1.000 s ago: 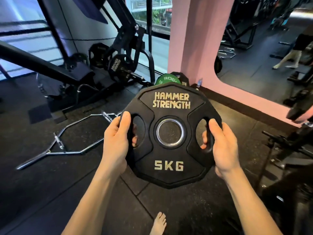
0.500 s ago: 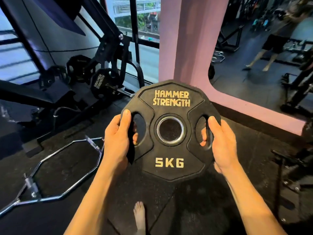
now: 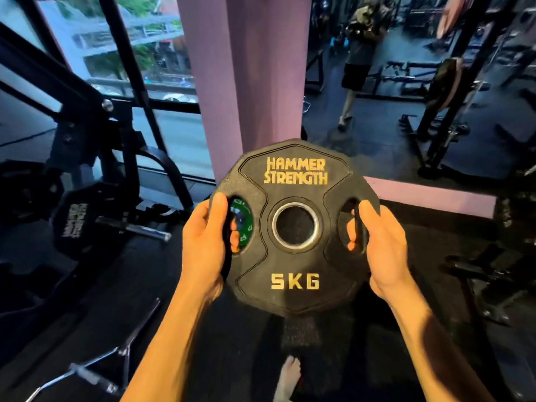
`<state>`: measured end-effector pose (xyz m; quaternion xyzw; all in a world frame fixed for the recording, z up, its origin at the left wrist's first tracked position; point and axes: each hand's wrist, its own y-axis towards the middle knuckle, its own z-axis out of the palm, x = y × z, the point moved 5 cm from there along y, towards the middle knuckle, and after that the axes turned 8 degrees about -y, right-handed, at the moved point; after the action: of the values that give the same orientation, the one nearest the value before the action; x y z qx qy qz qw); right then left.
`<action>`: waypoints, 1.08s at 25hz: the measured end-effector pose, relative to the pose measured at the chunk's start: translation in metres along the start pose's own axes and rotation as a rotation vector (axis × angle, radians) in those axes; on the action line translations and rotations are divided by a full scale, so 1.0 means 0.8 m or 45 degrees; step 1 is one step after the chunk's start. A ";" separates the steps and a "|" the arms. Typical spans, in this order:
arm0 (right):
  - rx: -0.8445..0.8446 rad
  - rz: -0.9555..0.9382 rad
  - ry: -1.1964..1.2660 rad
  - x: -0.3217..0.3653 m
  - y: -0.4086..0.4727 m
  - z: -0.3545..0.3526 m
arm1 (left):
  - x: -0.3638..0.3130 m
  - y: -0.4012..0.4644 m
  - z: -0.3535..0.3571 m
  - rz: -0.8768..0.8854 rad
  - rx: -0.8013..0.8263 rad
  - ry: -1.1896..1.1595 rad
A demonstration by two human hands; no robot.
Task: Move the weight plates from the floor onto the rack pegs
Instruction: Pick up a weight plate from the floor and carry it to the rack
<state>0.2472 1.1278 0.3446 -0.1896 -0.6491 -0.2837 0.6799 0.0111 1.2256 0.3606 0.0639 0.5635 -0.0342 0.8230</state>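
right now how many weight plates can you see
3. The black 5 kg plate is held in both hands; a green plate shows through its left grip hole; another black plate sits on a peg at left. Others may be hidden.

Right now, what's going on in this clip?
A person is carrying a black 5 kg plate upright in front of them, off the floor. The left hand and right hand each grip a handle cut-out at the plate's sides, fingers curled through. It is not on a peg yet. To the left, a machine's peg already holds another black plate. A green plate shows through the left cut-out.
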 end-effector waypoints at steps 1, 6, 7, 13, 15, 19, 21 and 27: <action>-0.002 -0.006 0.005 -0.005 0.028 0.010 | 0.006 0.032 0.005 0.000 0.014 -0.002; -0.087 0.028 0.059 -0.037 0.209 0.063 | 0.041 0.233 0.053 -0.005 0.065 -0.015; -0.120 0.041 0.078 -0.037 0.248 0.072 | 0.043 0.274 0.067 0.000 0.092 -0.027; -0.204 0.003 -0.029 -0.042 0.425 0.108 | 0.077 0.480 0.132 -0.027 0.213 -0.079; -0.278 -0.088 -0.008 -0.049 0.490 0.118 | 0.097 0.560 0.162 -0.056 0.302 -0.121; -0.437 -0.201 -0.013 -0.060 0.603 0.131 | 0.130 0.695 0.225 -0.054 0.476 -0.113; -0.566 -0.209 0.025 -0.060 0.645 0.128 | 0.144 0.750 0.268 -0.110 0.591 -0.159; -1.001 -0.225 -0.150 -0.051 0.713 0.078 | 0.196 0.848 0.416 -0.262 0.881 -0.159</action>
<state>0.5596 1.6103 0.3727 -0.3945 -0.5427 -0.5564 0.4902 0.4619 1.8517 0.3784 0.2793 0.4705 -0.3091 0.7778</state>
